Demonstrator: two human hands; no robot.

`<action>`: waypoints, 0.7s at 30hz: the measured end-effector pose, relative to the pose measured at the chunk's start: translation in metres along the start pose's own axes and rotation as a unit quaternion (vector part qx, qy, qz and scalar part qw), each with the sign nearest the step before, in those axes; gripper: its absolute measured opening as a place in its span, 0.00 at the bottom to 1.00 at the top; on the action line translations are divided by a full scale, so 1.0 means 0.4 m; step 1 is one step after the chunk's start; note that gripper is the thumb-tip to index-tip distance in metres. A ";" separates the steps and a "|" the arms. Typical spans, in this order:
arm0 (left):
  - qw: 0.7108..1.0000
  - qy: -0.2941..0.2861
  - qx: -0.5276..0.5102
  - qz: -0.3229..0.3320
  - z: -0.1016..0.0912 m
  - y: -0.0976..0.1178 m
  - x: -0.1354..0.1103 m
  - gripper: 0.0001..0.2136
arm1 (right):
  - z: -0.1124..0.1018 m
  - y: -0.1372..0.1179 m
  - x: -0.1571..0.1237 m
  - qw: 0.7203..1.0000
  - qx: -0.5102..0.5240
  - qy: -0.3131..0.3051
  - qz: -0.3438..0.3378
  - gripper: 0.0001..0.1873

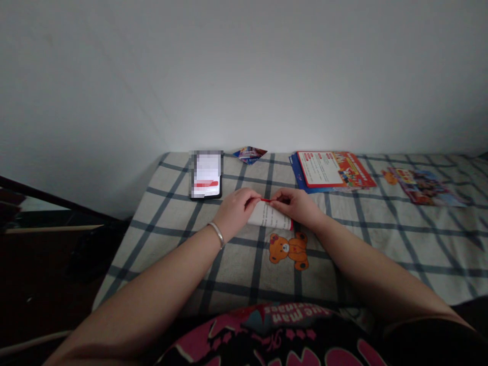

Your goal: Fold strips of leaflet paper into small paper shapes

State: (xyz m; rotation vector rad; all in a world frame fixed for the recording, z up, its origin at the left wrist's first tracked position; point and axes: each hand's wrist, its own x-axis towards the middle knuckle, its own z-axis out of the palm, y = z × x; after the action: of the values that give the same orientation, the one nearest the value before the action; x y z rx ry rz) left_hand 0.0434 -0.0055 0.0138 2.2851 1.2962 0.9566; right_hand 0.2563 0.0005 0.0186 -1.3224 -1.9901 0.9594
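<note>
Between my hands is a sheet of printed paper [272,216], white with dark text and a red edge, partly folded over. My left hand [239,206], with a silver bangle on its wrist, pinches the paper's upper left part. The fingertips of my right hand [295,204] close on the same red-edged top, just to the right. My fingers hide part of the sheet. Below it, an orange bear print [288,250] shows on the checked cloth [236,269].
A phone [207,175] with a lit screen lies back left. Beside it rests a small diamond-shaped folded paper [250,154]. A stack of red and blue printed sheets [331,170] lies back right, with a colourful leaflet [427,187] farther right. A white wall [244,76] stands behind.
</note>
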 end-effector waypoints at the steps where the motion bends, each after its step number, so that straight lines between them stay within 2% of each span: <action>1: 1.000 0.010 0.006 -0.008 -0.001 -0.005 0.001 0.04 | -0.004 0.005 0.000 1.000 -0.006 0.008 0.003 0.10; 4: 0.999 0.027 0.011 -0.044 -0.005 -0.021 0.005 0.04 | -0.015 0.018 -0.001 0.999 -0.009 0.035 0.019 0.10; 9: 0.997 0.013 0.021 -0.074 -0.009 -0.034 0.016 0.06 | -0.022 0.020 0.001 0.997 -0.028 0.076 0.019 0.07; 17: 0.995 -0.013 0.095 -0.027 -0.010 -0.033 0.026 0.10 | -0.027 0.010 0.009 0.991 -0.109 0.079 0.012 0.06; 21: 0.987 -0.030 0.156 -0.005 -0.008 -0.035 0.029 0.10 | -0.026 0.019 0.020 0.982 -0.172 0.075 -0.035 0.06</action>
State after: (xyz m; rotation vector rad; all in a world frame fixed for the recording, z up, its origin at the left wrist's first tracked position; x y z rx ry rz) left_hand 0.0365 0.0117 0.0125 2.5112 1.5207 0.7178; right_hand 0.2655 0.0125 0.0189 -1.4455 -2.1329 0.4793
